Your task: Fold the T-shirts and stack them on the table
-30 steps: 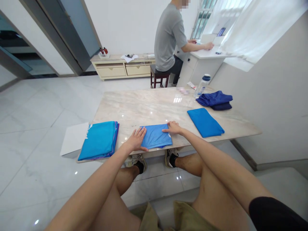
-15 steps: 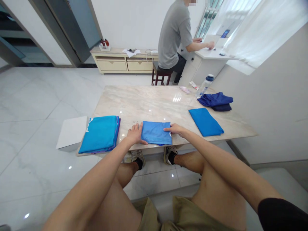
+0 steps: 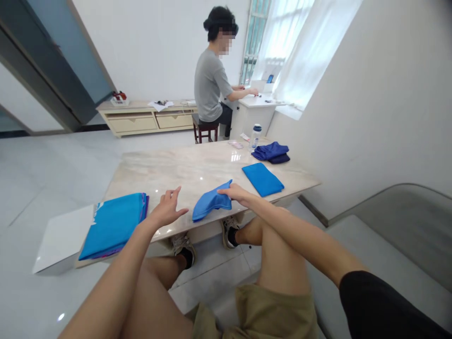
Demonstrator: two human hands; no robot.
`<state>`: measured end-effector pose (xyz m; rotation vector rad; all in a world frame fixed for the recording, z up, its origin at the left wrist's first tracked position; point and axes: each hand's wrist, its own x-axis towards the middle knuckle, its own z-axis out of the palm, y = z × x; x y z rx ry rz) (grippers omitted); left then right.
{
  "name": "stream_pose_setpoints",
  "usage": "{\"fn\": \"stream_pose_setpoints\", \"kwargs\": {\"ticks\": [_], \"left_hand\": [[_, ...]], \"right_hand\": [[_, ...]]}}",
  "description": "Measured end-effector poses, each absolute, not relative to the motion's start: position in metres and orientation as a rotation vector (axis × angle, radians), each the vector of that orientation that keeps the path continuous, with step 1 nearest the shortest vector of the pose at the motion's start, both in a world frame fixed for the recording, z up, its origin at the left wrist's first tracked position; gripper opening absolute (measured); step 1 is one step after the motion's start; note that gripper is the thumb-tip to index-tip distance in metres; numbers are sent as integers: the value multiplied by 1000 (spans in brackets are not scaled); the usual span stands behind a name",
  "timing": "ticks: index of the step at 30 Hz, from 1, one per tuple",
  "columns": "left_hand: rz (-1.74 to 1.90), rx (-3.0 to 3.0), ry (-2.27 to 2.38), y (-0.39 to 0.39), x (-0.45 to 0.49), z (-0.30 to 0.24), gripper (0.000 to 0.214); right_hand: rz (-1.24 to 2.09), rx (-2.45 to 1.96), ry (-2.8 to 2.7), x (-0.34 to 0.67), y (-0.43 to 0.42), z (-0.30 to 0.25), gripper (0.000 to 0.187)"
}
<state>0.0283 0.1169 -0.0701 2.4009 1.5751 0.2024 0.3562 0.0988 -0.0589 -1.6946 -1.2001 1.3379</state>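
Note:
A folded light-blue cloth (image 3: 211, 205) is partly raised off the near edge of the marble table (image 3: 169, 169). My right hand (image 3: 236, 192) pinches its right corner and lifts it. My left hand (image 3: 167, 210) hovers just left of the cloth with fingers spread, holding nothing. A stack of folded turquoise cloths (image 3: 113, 223) lies at the table's near left corner. Another folded blue cloth (image 3: 262, 179) lies to the right, and a crumpled dark-blue garment (image 3: 271, 152) sits behind it.
A water bottle (image 3: 255, 136) stands at the table's far right. A white board (image 3: 58, 237) sticks out under the turquoise stack. Another person (image 3: 210, 89) sits at a white desk by the window. A low cabinet (image 3: 144, 116) lines the far wall.
My right hand has lifted the light-blue cloth's right side off the table. My left hand has come off the cloth and opened. The view swung up and to the right.

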Motion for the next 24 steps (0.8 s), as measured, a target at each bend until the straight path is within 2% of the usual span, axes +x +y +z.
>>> {"fn": "stream_pose_setpoints", "kwargs": {"ticks": [5,9,16,20,24], "left_hand": [[165,2497,1411,130,50,-73,89],[162,2553,1297,136,67,-70,82],[177,2528,1319,144,71,-71,81],[169,2500,1335,149,67,-79,75],[144,2484,1332,152,68,-84,77]], "right_hand": [[911,-1707,-1279,449,64,13,30],[649,-1726,-1157,531,27,43,29],[697,-1673,-844,598,17,24,24],[741,-1562,-661,600,67,12,24],[641,-1422,-619,595,128,0,31]]}}
